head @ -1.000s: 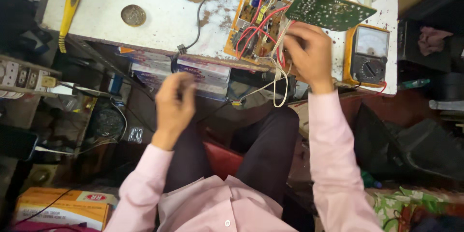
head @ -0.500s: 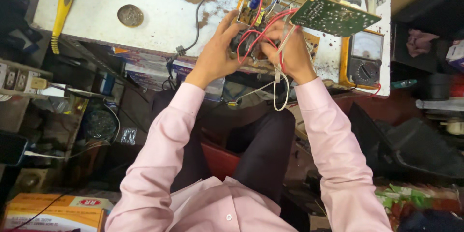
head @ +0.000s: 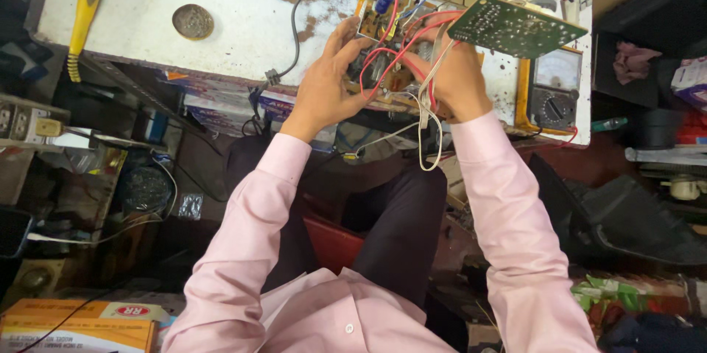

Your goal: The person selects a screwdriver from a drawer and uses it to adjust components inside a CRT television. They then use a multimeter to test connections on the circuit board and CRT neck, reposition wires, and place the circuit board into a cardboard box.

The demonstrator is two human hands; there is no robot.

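From the head camera, the left hand [head: 326, 88] is spread, its fingers curled up around the near-left edge of a tan circuit board [head: 383, 58] that it holds at the edge of the white workbench [head: 228, 22]. The right hand [head: 454, 79] closes on the same board from the other side, fingers wrapped among the red wires [head: 394, 44] and white wires [head: 427, 132] that loop down below it. Just above the right hand, a green circuit board [head: 515, 27] sits tilted, its solder side up. Just right of that hand lies a yellow-cased meter [head: 552, 92]. Well to the left of the left hand lie a round metal lid [head: 193, 21] and, farther off, a yellow-handled tool [head: 82, 18]. A black cable [head: 294, 36] curves just left of the left hand.
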